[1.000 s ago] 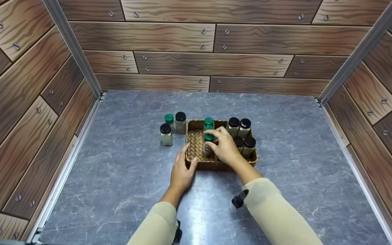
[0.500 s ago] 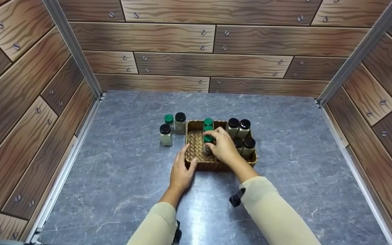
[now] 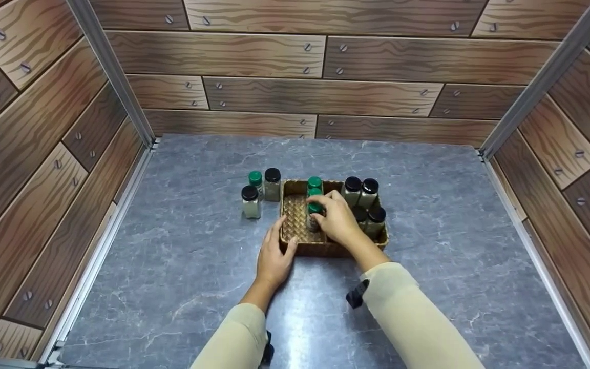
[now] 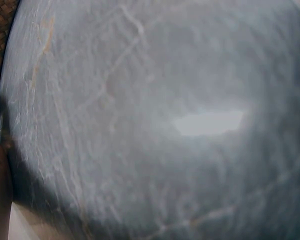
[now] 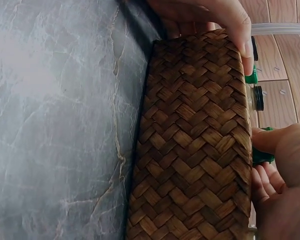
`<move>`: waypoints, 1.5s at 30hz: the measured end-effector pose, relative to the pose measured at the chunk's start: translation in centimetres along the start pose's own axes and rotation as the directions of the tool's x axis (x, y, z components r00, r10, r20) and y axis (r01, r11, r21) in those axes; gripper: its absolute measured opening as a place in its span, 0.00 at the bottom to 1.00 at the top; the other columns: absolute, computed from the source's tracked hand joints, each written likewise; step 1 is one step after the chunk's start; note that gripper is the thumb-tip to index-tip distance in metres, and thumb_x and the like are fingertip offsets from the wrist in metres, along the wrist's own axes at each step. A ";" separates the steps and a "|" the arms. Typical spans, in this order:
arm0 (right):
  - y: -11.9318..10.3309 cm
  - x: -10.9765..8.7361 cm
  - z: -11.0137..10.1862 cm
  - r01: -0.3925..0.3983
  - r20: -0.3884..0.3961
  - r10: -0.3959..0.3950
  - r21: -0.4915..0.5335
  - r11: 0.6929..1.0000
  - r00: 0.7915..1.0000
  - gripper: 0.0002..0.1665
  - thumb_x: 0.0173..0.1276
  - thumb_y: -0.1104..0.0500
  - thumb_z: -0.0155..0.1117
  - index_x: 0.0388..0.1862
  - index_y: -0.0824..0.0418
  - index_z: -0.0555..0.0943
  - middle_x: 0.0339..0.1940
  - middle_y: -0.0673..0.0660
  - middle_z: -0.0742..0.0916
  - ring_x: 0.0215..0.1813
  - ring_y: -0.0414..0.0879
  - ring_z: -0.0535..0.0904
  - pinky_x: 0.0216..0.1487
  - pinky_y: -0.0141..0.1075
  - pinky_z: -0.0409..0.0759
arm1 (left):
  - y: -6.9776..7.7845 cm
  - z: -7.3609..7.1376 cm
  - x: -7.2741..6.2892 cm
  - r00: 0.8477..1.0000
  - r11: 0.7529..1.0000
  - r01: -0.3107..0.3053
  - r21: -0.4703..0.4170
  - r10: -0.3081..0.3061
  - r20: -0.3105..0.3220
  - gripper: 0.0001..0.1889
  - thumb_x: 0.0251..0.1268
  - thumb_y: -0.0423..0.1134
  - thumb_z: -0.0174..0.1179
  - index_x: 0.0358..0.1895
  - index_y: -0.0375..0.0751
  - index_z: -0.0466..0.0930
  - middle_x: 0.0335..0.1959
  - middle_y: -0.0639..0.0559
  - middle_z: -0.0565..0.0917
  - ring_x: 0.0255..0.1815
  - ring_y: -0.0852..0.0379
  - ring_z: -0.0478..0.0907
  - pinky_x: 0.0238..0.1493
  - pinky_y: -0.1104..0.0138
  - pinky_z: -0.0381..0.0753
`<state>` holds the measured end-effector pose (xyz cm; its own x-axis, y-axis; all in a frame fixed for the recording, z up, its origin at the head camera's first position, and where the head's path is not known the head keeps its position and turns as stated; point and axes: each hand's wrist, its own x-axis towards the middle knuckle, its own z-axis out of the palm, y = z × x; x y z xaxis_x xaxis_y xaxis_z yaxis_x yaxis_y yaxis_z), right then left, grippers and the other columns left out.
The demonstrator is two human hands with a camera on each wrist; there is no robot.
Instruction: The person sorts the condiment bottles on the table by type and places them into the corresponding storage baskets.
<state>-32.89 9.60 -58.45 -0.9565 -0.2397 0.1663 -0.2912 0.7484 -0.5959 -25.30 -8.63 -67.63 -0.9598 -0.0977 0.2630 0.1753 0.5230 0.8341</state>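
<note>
A woven basket (image 3: pixel 333 250) stands on the grey marbled table. My left hand (image 3: pixel 273 259) grips its front left corner, thumb over the front rim and fingers along the left side. Inside, my right hand (image 3: pixel 340 220) pinches a green-capped spice jar (image 3: pixel 315 208) between thumb and fingers; the jar stands upright beside the divider in the left compartment. In the right wrist view, the thumb and fingers surround its green cap (image 5: pixel 263 156). Two more green-capped jars (image 3: pixel 314 182) line up behind it. Several black-capped jars (image 3: pixel 370 187) fill the right compartment, partly hidden by the right hand.
Left of the basket, on the table (image 3: pixel 187 230), stand a green-capped jar (image 3: pixel 255 179), a tall black-capped jar (image 3: pixel 272 185) and a shorter black-capped jar with pale contents (image 3: pixel 251 204). Wood-patterned walls (image 3: pixel 254 95) with metal corner posts enclose the table on three sides.
The right hand has sunk very slightly with the green-capped spice jar, and its wrist has shifted a little left. The left hand and the basket stay in place.
</note>
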 end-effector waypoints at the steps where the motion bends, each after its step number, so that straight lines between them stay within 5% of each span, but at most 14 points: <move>1: 0.0 -0.1 -0.1 0.002 -0.003 -0.002 -0.004 1.000 1.000 0.26 0.71 0.62 0.76 0.67 0.50 0.87 0.53 0.60 0.82 0.58 0.56 0.82 0.63 0.52 0.85 | 0.0 0.0 0.0 1.000 1.000 0.000 0.001 0.000 0.001 0.33 0.79 0.47 0.63 0.83 0.53 0.65 0.79 0.39 0.75 0.78 0.37 0.75 0.76 0.39 0.76; 18: -0.3 -1.0 0.1 0.027 -0.075 -0.030 -0.028 0.999 0.997 0.28 0.71 0.61 0.76 0.69 0.48 0.86 0.57 0.63 0.84 0.61 0.60 0.80 0.64 0.54 0.84 | 0.4 0.1 0.0 1.000 1.000 -0.006 0.015 0.006 0.016 0.34 0.80 0.52 0.60 0.84 0.55 0.64 0.81 0.40 0.74 0.79 0.37 0.74 0.77 0.40 0.75; 28: -0.9 -2.1 -0.7 0.022 0.008 -0.021 -0.040 0.999 1.000 0.31 0.74 0.57 0.74 0.75 0.46 0.82 0.63 0.63 0.81 0.66 0.61 0.79 0.69 0.55 0.82 | 0.6 0.2 -0.1 1.000 1.000 -0.018 0.007 0.018 0.008 0.33 0.79 0.50 0.62 0.83 0.54 0.65 0.80 0.40 0.75 0.78 0.37 0.76 0.76 0.40 0.76; 35: -1.2 -2.1 -1.0 0.043 -0.040 -0.046 -0.078 0.996 0.998 0.26 0.74 0.60 0.75 0.69 0.49 0.86 0.61 0.60 0.83 0.53 0.55 0.86 0.57 0.48 0.88 | 0.5 0.1 -0.1 1.000 1.000 -0.017 0.000 0.017 0.012 0.33 0.79 0.51 0.60 0.83 0.53 0.65 0.80 0.41 0.74 0.79 0.37 0.74 0.77 0.40 0.75; 45: -0.9 -1.4 -0.7 0.042 -0.064 -0.049 -0.110 0.993 0.997 0.22 0.73 0.65 0.73 0.64 0.50 0.90 0.60 0.58 0.85 0.57 0.56 0.87 0.61 0.50 0.88 | -0.1 0.3 -0.1 1.000 1.000 0.003 -0.008 -0.003 0.002 0.33 0.80 0.49 0.62 0.83 0.54 0.65 0.81 0.39 0.73 0.80 0.36 0.73 0.78 0.38 0.73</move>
<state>-31.32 9.72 -57.61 -0.9401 -0.2363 0.2456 -0.3315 0.8012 -0.4982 -25.32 -8.43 -67.86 -0.9609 -0.0971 0.2595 0.1743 0.5159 0.8387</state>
